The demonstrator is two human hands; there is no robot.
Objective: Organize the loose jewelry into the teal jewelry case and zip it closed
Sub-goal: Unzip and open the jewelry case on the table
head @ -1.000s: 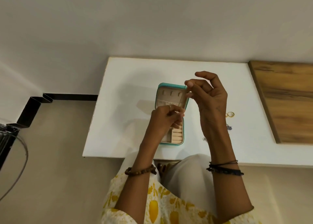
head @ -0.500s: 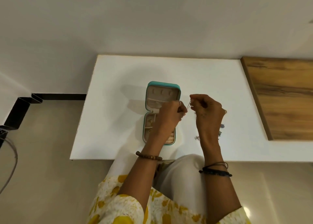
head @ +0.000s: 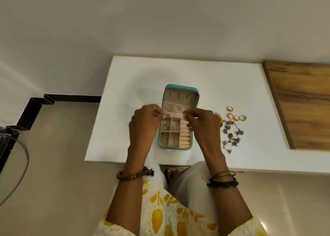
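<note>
Hands (head: 145, 122) (head: 201, 123) pinch something too thin to identify.

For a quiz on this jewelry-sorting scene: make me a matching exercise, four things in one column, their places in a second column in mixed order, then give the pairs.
Things:
1. teal jewelry case
2. gold rings
3. wooden-bead bracelet
4. wood panel

Places:
A. on the wrist of the left hand
B. at the far right of the white table
C. open, in the middle of the table between both hands
D. loose on the table, to the right of the right hand

Pairs: 1-C, 2-D, 3-A, 4-B
</note>
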